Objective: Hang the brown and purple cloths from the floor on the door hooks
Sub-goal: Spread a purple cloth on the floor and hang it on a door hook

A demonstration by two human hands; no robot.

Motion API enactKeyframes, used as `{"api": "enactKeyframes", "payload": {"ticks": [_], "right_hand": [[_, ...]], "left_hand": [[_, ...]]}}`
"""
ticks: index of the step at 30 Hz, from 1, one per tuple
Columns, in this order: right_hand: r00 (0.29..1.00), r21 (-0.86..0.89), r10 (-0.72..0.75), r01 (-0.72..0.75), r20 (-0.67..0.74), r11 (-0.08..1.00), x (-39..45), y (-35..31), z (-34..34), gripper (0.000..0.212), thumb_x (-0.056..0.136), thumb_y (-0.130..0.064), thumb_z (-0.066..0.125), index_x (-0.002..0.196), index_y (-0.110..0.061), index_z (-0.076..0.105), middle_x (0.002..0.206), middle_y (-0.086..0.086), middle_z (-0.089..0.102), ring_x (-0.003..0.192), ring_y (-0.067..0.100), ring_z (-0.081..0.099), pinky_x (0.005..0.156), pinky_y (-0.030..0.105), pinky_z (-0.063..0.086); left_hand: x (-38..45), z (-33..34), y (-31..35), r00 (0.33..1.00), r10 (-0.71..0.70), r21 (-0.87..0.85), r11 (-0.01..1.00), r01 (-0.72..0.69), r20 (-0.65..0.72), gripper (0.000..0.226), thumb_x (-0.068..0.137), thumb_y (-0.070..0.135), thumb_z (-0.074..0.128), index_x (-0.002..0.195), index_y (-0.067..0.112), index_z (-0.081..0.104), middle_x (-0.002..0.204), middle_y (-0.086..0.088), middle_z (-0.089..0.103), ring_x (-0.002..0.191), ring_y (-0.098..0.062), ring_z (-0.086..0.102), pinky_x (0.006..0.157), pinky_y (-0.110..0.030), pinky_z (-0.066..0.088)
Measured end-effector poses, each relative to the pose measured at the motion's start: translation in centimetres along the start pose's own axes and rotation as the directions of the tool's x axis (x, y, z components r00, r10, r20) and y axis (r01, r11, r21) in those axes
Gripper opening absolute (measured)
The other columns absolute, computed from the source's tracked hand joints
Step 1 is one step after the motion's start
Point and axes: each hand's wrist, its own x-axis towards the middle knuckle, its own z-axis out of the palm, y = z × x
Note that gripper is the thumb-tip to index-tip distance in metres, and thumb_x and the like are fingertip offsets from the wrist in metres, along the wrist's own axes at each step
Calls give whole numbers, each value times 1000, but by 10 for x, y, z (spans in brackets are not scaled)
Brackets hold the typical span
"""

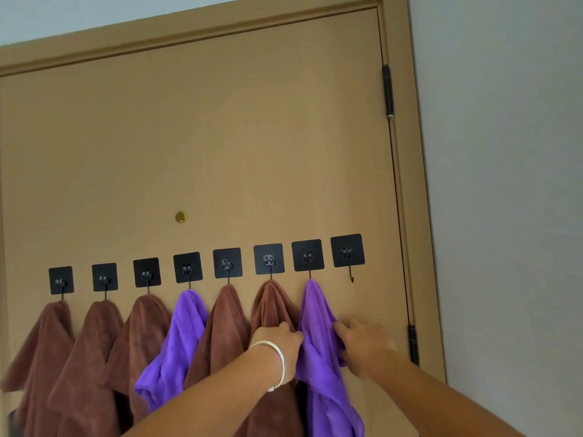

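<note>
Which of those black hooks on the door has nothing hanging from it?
The rightmost hook, nearest the hinges. Its bare metal hook shows below the black pad, while the other seven each carry a brown or purple cloth.

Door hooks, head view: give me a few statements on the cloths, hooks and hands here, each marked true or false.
1. Eight black hooks sit in a row on the door. True.
2. Every hook carries a cloth. False: the rightmost hook is bare; the other seven hold cloths.
3. Two purple cloths hang among brown ones. True: one on the fourth hook, one on the seventh.
4. Both hands are on the seventh-hook purple cloth. True: the left hand touches its left edge, the right hand its right edge.
5. The bracelet is on the right wrist. False: it is on the left wrist.
6. The door's gold peephole lies below the hooks. False: it is above them.
</note>
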Motion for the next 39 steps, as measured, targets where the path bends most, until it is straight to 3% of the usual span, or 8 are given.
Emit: {"api": "enactKeyframes", "payload": {"ticks": [6, 11, 14, 17, 21, 28, 32, 39], "right_hand": [[990, -67, 136, -138, -30, 988, -18, 13, -21, 40, 95, -29, 52, 134, -24, 44, 120, 4, 53, 107, 23, 52, 89, 37, 47], [959, -81, 269, -276, -89, 958, -35, 27, -52, 38, 97, -30, 47, 134, -25, 44, 125, 2, 50, 108, 23, 52, 87, 33, 48], [935, -155, 341, -352, -94, 923, -49, 30, -70, 35, 98, -29, 44, 133, -24, 45, 126, 2, 50, 110, 23, 52, 87, 33, 45], [914, -212, 390, -406, -114, 889, -67, 26, -87, 34, 96, -27, 44, 130, -24, 47, 124, 2, 50, 111, 22, 50, 86, 33, 42], [881, -258, 445, -472, -158, 843, -98, 12, -107, 39, 97, -28, 42, 137, -25, 43, 132, 1, 47, 117, 22, 47, 93, 34, 43], [834, -349, 491, -552, -253, 758, -172, -3, -145, 32, 94, -21, 41, 124, -26, 51, 122, -2, 52, 107, 20, 51, 91, 32, 42], [809, -404, 537, -587, -242, 702, -219, -13, -166, 33, 93, -18, 40, 123, -24, 52, 121, -2, 53, 107, 20, 51, 94, 33, 41], [702, -491, 650, -693, -291, 528, -317, -27, -213, 33, 90, -17, 39, 118, -25, 55, 114, -3, 56, 101, 21, 54, 87, 33, 43]], "left_hand": [[5, -24, -25, 947, -7, 22, 1000, 14, -321, 25, 90, 13, 44, 106, 17, 63, 111, -5, 63, 97, -27, 63, 68, -34, 40], [17, -39, -32, 842, 18, -101, 991, -86, -539, 27, 93, 15, 41, 117, 22, 51, 107, -1, 53, 80, -20, 56, 62, -33, 37], [21, -37, -30, 766, 83, -131, 968, -214, -637, 27, 95, 26, 41, 122, 23, 45, 112, 0, 50, 88, -19, 54, 65, -33, 44], [21, -31, -26, 725, 156, -135, 935, -327, -670, 34, 97, 37, 39, 128, 26, 40, 120, -2, 48, 99, -23, 54, 79, -37, 48], [19, -31, -17, 678, 250, -117, 887, -447, -691, 42, 95, 40, 44, 134, 26, 39, 128, -2, 47, 113, -24, 49, 96, -39, 39], [-7, -52, 30, 519, 378, -92, 736, -671, -766, 42, 94, 37, 47, 134, 25, 41, 123, -1, 48, 111, -23, 49, 94, -37, 38], [-29, -67, 68, 423, 430, -72, 628, -775, -798, 48, 93, 36, 44, 139, 25, 34, 133, -3, 42, 116, -24, 47, 92, -36, 37], [-89, -103, 134, 244, 484, -4, 445, -896, -840, 52, 93, 37, 42, 143, 26, 30, 130, -1, 44, 118, -23, 47, 94, -36, 37]]}}
